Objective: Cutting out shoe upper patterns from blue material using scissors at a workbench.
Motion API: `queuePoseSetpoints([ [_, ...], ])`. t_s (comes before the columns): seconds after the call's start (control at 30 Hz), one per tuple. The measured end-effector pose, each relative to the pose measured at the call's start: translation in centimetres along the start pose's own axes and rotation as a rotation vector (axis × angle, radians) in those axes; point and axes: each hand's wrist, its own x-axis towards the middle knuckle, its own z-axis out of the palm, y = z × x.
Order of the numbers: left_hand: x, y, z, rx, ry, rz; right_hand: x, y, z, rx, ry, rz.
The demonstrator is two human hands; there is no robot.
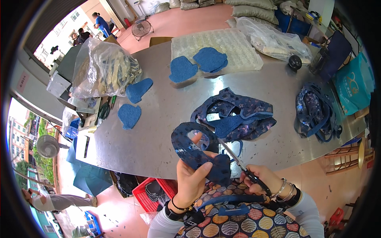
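Note:
My left hand is closed on a dark blue patterned fabric piece with a large oval opening, raised above the near edge of the metal table. Some of its fingers show through the opening, and the thumb presses the cloth. My right hand grips the black handles of long-bladed scissors. Their blades point up and left, beside the right edge of the piece; whether they touch it, I cannot tell. Just beyond lies a heap of matching patterned fabric, with a plain blue scrap on it.
Plain blue cut pieces lie at left and by a translucent moulded sheet. A clear bag of scraps stands far left. At right are another patterned bundle and a teal bag. A red basket sits below the table.

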Motion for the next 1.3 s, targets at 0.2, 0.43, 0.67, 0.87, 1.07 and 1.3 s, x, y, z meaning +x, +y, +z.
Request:
queuePoseSetpoints([
  [0.2, 0.1, -0.2, -0.5, 0.044, -0.033, -0.002, 0.2, 1.6, -0.1, 0.002, -0.247, -0.146],
  [0.43, 0.2, -0.2, 0.0, 0.05, 0.001, 0.009, 0.3, -1.1, 0.9, 0.006, -0.257, 0.197],
  [0.67, 0.3, -0.4, 0.2, 0.099, 0.013, 0.023, 0.2, -0.1, 0.9, -0.268, -0.291, -0.082],
  [0.87, 0.4, -0.4, 0.1, 0.092, 0.018, 0.032, 0.1, -1.4, 0.8, -0.262, -0.271, -0.011],
  [1.07, 0.5, -0.4, 0.1, 0.1, 0.019, 0.015, 0.0, -0.5, 0.9, -0.241, -0.282, -0.068],
  [1.3, 0.4, -0.3, 0.3, 0.087, 0.02, 0.002, 0.8, 2.0, 0.7, -0.026, -0.356, -0.16],
])
